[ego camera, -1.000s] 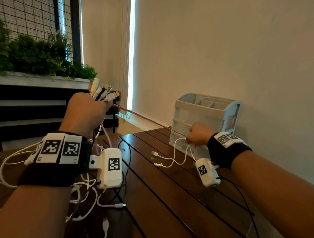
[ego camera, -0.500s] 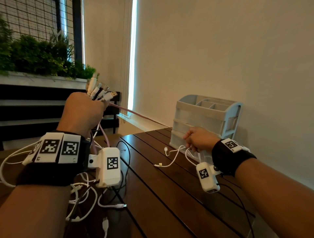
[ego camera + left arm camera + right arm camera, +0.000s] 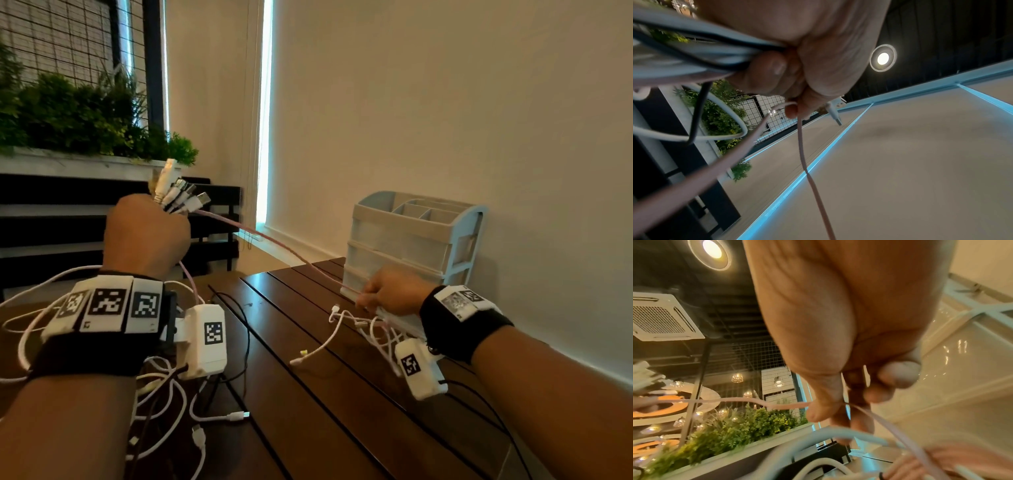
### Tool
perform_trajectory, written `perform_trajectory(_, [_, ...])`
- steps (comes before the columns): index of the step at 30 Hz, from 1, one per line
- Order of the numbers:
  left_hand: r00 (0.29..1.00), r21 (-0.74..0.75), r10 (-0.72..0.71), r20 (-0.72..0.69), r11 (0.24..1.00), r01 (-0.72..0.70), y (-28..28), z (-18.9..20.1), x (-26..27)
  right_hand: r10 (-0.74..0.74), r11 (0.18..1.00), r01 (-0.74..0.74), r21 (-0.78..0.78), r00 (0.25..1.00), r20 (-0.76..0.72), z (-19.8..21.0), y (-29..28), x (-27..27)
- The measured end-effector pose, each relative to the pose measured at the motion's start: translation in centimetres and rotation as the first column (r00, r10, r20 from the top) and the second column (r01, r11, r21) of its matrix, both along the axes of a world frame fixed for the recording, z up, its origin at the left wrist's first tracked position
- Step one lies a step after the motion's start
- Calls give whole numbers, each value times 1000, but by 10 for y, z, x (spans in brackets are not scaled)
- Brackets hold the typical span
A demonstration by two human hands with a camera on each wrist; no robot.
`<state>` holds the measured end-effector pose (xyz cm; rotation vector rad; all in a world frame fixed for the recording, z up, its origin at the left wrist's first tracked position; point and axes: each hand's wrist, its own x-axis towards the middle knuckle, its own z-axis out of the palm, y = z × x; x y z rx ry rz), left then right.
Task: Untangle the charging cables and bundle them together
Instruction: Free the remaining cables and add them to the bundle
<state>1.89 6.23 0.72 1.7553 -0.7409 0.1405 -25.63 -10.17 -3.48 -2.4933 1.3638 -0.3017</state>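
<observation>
My left hand [image 3: 147, 236] is raised in a fist round a bunch of charging cables [image 3: 684, 56]; their USB plugs [image 3: 181, 193] fan out above the knuckles. A pink cable [image 3: 274, 245] sags from that fist across to my right hand [image 3: 387, 294], which pinches it [image 3: 789, 405] between thumb and fingers low over the table, in front of the organizer. White cable ends [image 3: 329, 337] trail on the table below the right hand. More white and black cables [image 3: 164, 411] hang from the left fist in loose loops over the table's near left part.
A pale blue desk organizer [image 3: 411, 250] with drawers stands against the wall at the back right of the dark slatted wooden table [image 3: 325, 411]. A planter of green plants [image 3: 68, 113] and a dark bench lie beyond the table's left edge.
My right hand has moved down and a little right, toward the table by the organizer's base. The pink cable, taut before, now sags. The left fist stays raised.
</observation>
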Motion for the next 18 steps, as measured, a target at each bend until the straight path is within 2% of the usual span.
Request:
perform_trajectory(2, [1000, 30, -8, 22, 1000, 7, -3, -2, -2, 59, 996, -57, -68, 998, 27, 3, 2, 6])
perform_trajectory(5, [996, 27, -77, 51, 997, 76, -9, -2, -14, 144, 986, -129, -105, 977, 159, 8, 8, 16])
perform_trajectory(8, [958, 18, -284, 47, 959, 284, -19, -6, -36, 240, 967, -223, -123, 959, 148, 12, 18, 24])
perform_trajectory(12, [850, 89, -517, 102, 856, 510, -33, -15, -65, 314, 942, -298, -156, 945, 88, 15, 30, 35])
perform_trajectory(15, [821, 288, -546, 163, 823, 490, -41, -26, -77, 330, 936, -294, -195, 925, 187, 16, 34, 41])
perform_trajectory(18, [812, 271, -557, 172, 820, 505, -43, -33, -83, 329, 941, -286, -183, 901, 283, 18, 35, 42])
